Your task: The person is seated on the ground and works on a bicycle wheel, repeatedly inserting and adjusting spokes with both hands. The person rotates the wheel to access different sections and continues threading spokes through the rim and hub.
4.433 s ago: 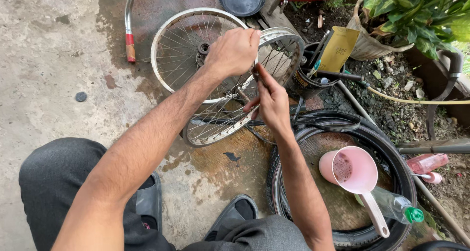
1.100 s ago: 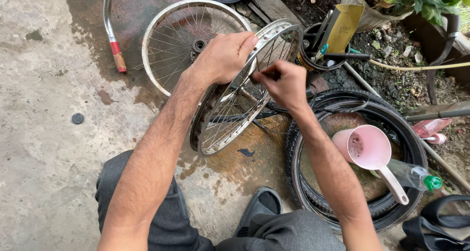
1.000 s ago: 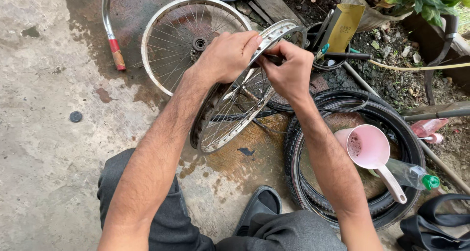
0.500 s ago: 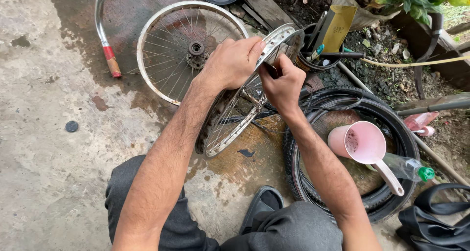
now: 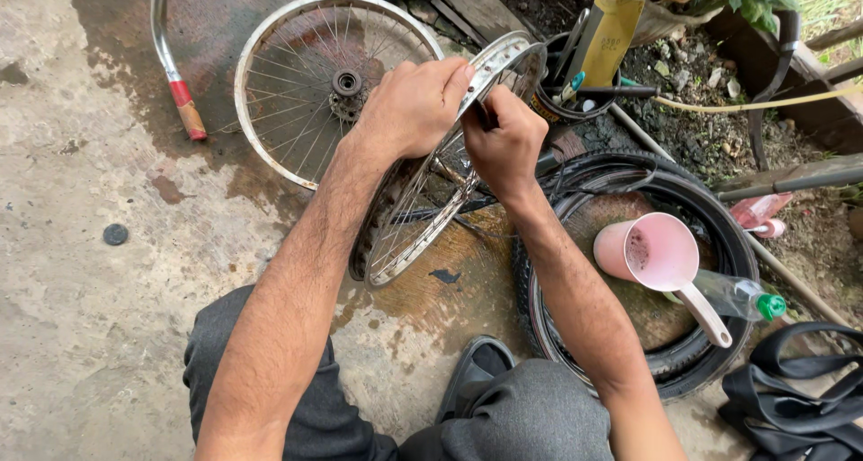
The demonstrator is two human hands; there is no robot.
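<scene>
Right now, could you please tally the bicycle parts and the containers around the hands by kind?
Spoked wheel rims: 2, upright rim under left hand and right hand, flat rim
Tyres: 1, black tyre
Scoops: 1, pink scoop
Bottles: 1, clear bottle
Total: 5

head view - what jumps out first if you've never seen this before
At centre, the left hand grips the top of an upright spoked wheel rim, with the right hand pressed against it. A second rim lies flat on wet concrete behind. At right, a pink scoop sits inside a black tyre.
</scene>
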